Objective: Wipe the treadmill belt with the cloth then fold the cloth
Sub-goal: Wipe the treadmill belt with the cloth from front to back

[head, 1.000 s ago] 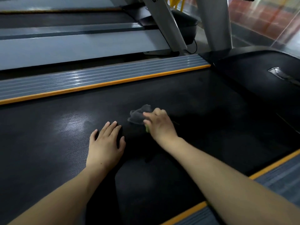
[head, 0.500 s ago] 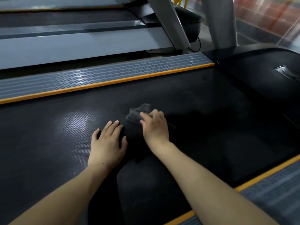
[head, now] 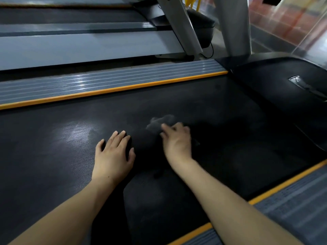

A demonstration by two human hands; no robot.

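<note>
- Gym floor setting — black belt (head: 194, 103) edged by orange-trimmed rails (head: 106, 84), uprights (head: 235, 23) behind.
- Since a second ago the cloth (head: 159, 123) has been nudged only slightly across mid-belt; wiping looks ongoing, folding not started.
- Cloth is bunched under the right hand (head: 177, 142), fingers curled onto it — blurred, though.
- Left hand (head: 113, 154) is laid flat on the belt, holding nothing.
- Nothing is seen blocking the belt.

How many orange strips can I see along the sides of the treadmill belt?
2. One orange strip borders the belt on its far side; the other orange strip borders its near side, partly hidden behind the right forearm.
</note>
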